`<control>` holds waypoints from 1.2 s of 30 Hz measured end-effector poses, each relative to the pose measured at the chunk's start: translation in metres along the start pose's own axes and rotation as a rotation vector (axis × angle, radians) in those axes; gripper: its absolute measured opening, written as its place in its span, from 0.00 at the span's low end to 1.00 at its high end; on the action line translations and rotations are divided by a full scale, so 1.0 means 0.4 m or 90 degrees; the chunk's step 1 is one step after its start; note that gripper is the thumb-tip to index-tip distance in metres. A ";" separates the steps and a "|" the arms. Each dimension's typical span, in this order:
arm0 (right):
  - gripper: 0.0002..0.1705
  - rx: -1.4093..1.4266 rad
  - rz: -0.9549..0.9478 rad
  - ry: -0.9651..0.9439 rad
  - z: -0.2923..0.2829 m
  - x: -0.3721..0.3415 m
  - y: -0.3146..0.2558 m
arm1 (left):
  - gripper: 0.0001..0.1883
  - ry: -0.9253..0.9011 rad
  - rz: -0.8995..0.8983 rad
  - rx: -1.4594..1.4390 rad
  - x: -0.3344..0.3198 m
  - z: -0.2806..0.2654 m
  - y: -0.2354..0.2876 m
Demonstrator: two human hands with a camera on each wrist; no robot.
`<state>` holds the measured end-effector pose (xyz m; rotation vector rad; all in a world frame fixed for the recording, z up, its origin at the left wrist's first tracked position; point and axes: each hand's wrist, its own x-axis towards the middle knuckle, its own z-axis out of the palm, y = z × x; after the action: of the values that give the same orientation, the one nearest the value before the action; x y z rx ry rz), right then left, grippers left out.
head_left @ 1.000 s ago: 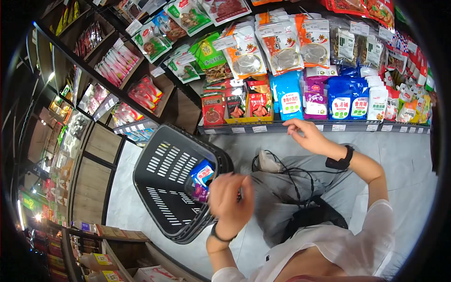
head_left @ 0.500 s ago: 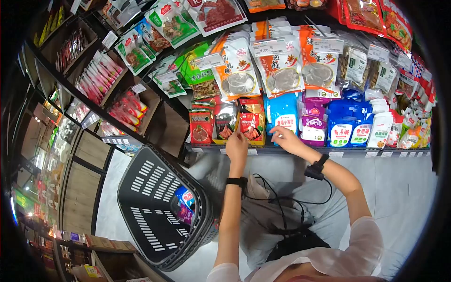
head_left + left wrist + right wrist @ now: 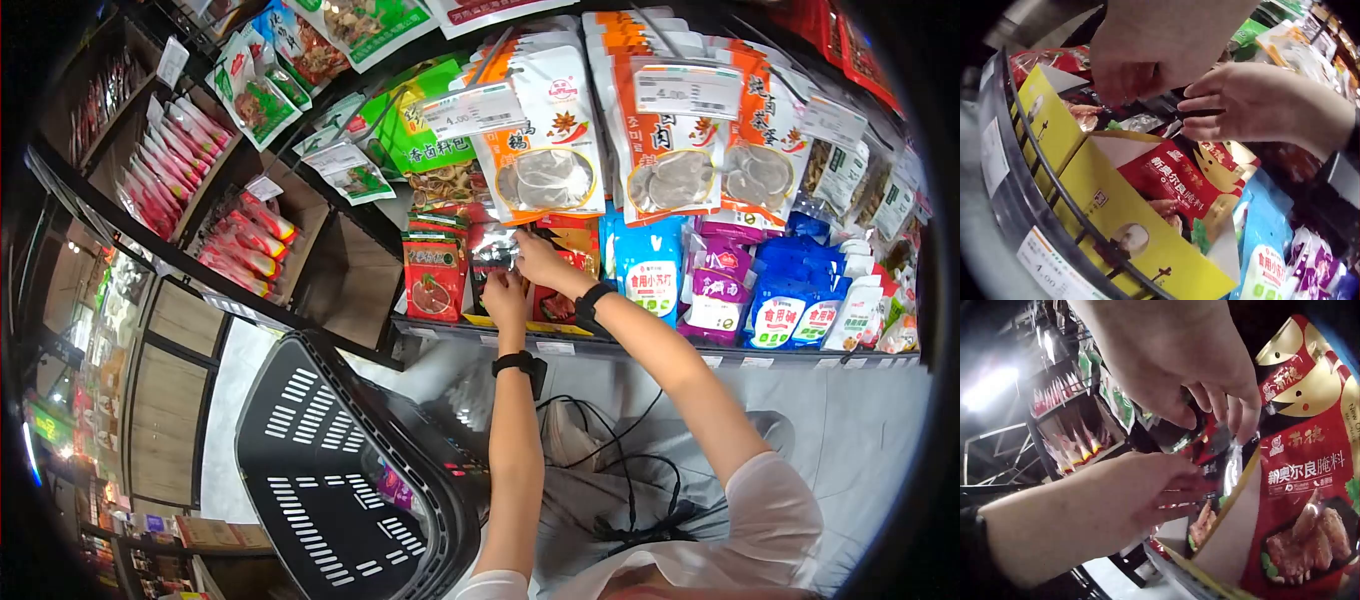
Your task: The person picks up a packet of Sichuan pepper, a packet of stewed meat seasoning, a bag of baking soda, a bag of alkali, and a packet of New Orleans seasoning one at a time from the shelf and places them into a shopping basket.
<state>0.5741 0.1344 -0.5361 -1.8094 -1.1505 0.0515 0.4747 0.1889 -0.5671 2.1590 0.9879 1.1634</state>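
Both hands are at a yellow display box (image 3: 1141,194) of seasoning pouches on the low shelf. My left hand (image 3: 503,298) is at the front of a black pouch (image 3: 493,245), its fingertips partly hidden. My right hand (image 3: 545,264) reaches in from the right, with its fingertips at the same pouch's side. In the left wrist view the right hand's fingers (image 3: 1205,119) are extended and slightly spread. Red-and-gold pouches (image 3: 1304,481) with a chicken picture stand beside the black one. Whether the left hand grips the pouch I cannot tell.
A black shopping basket (image 3: 290,410) stands at the left, with a purple packet (image 3: 395,487) inside. Blue packets (image 3: 648,275) and purple packets (image 3: 718,285) line the shelf rightward. Hanging spice bags (image 3: 545,140) with price tags overhang the box. Black cables (image 3: 625,470) lie across the person's legs.
The left hand has gone from over the basket up to the shelf box. The right hand has moved left from the blue packets to the black pouch. The view has shifted closer to the shelf.
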 end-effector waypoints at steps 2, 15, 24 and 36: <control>0.24 -0.059 -0.009 0.014 0.019 0.015 0.011 | 0.08 0.016 -0.040 -0.062 0.024 0.020 -0.026; 0.14 0.009 0.069 -0.029 0.071 0.002 0.047 | 0.19 0.121 -0.065 -0.059 0.024 0.025 -0.094; 0.11 0.141 -0.024 -0.021 -0.114 -0.128 -0.157 | 0.29 0.266 -0.112 -0.269 0.000 -0.106 0.065; 0.10 0.412 0.033 0.112 -0.536 -0.273 -0.321 | 0.10 -0.223 -0.033 -0.699 -0.228 -0.411 0.468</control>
<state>0.5296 -0.0791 -0.3721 -1.2378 -0.8336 0.2602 0.3684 0.0152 -0.3970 1.3367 0.1351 0.9145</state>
